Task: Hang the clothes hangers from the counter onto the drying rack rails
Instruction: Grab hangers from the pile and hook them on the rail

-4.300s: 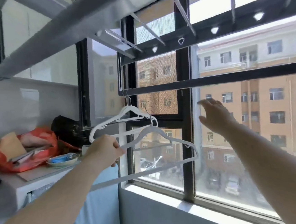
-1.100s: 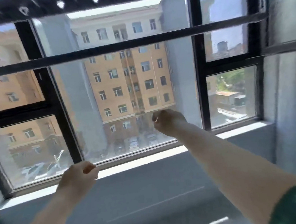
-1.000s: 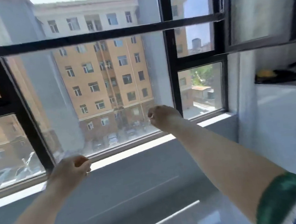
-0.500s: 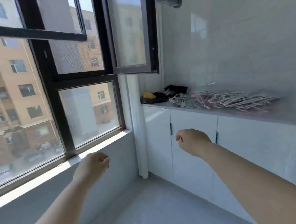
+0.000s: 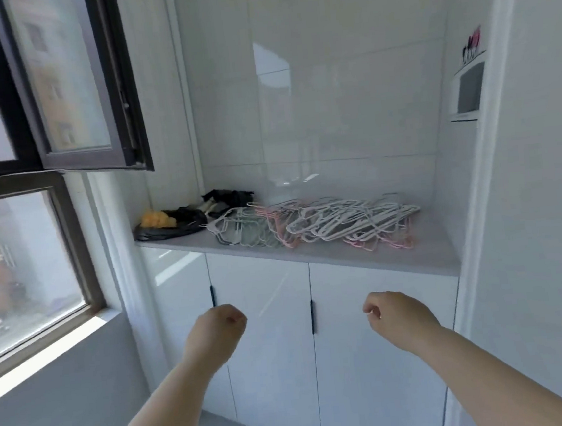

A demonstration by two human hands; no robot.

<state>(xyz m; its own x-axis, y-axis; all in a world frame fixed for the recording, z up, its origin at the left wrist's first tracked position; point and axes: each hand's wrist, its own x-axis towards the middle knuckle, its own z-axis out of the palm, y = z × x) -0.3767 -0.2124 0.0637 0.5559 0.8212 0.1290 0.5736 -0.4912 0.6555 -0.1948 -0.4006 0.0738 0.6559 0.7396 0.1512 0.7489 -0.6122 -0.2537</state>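
A messy pile of thin white, pink and grey clothes hangers (image 5: 325, 224) lies on the pale grey tabletop (image 5: 397, 258), at twelve o'clock from both hands. The left hand (image 5: 215, 329) and right hand (image 5: 397, 315) each have the grip curled into a fist, holding nothing.

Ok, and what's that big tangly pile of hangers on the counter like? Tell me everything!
The pile of hangers is a loose, tangled heap of thin hangers, mostly white, with pink ones and a few grey-green ones towards its left. Plastic or coated wire, I cannot tell. They lie flat and overlapping on the pale counter, near the tiled wall. A black bag sits just left of the heap, maybe touching. The left hand and right hand are lower down, not touching it.
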